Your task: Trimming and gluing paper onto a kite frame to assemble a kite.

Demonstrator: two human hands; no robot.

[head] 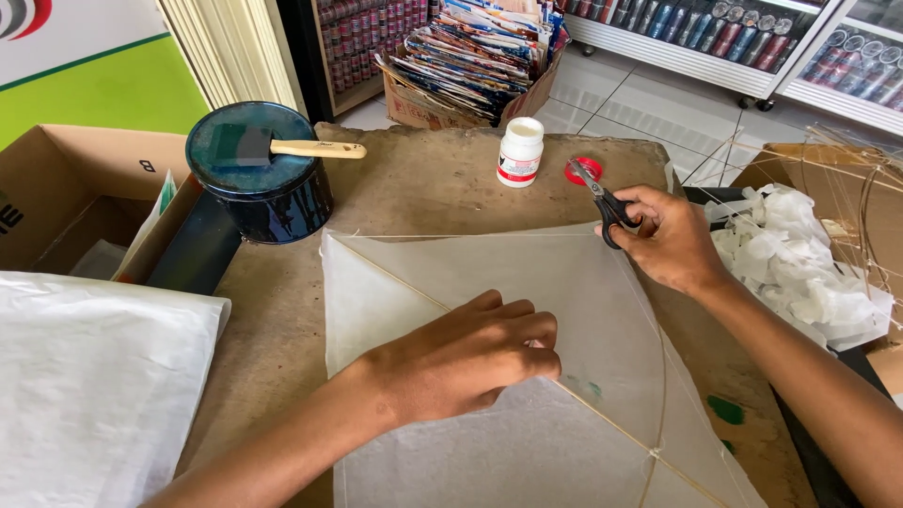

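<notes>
Kite (527, 376) of translucent white paper with thin stick frame, flat on brown worktable (423, 188), left hand (470, 357) pressed palm-down on it with fingers curled, right hand (663, 235) gripping black-handled scissors (602, 193) at upper right edge, white glue bottle (520, 151) and red cap (583, 170) beyond, dark tin (259, 174) with foam brush (282, 147) far left.

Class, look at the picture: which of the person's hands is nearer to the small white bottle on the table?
Right. The right hand, holding scissors, sits just right of and below the white bottle. The left hand presses flat on the translucent kite paper, much farther toward the person.
</notes>
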